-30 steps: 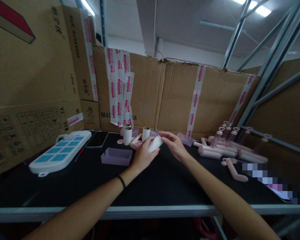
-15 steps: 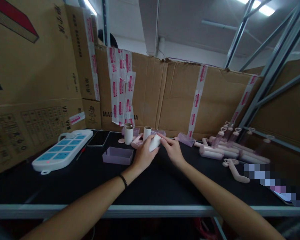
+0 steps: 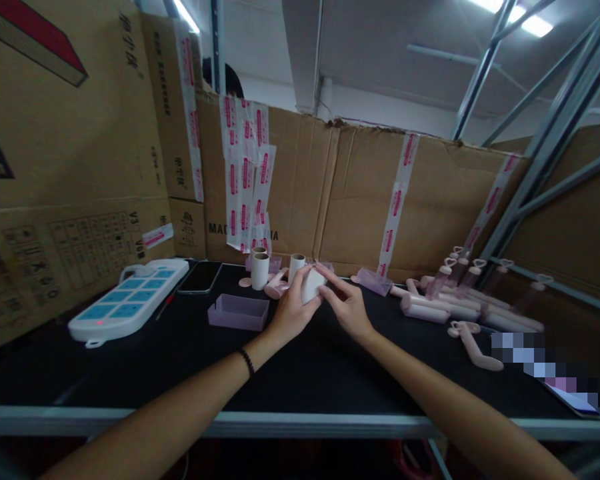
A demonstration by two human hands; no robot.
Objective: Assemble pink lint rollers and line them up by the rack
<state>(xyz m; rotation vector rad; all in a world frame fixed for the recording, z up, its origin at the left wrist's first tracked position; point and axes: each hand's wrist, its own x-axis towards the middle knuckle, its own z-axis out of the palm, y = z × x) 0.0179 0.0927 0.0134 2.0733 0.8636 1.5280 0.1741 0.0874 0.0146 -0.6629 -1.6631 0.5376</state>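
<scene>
Over the middle of the table, my left hand [image 3: 296, 305] is closed around a white paper roll [image 3: 312, 287], which is tilted. My right hand [image 3: 347, 303] grips the same roll from the right, its fingertips on the top and side. Part of the roll is hidden by my fingers. Just behind my hands stand white rolls with brown cardboard cores [image 3: 261, 272], upright. Another upright roll [image 3: 296, 267] is partly covered by my left hand. Pink plastic parts [image 3: 277, 285] lie beside them. An open translucent purple box [image 3: 239, 313] sits left of my left hand.
A white power strip [image 3: 130, 303] and a phone [image 3: 200, 277] lie on the left. At the right are several pink-handled lint rollers [image 3: 425, 308], a loose pink handle [image 3: 475, 347] and a blurred-out flat item [image 3: 545, 373]. Cardboard walls [image 3: 300, 180] enclose the back and left.
My right fingers have shifted over the roll, with the fingertips now spread along its top and right side. The view has moved slightly; the things on the table stay put.
</scene>
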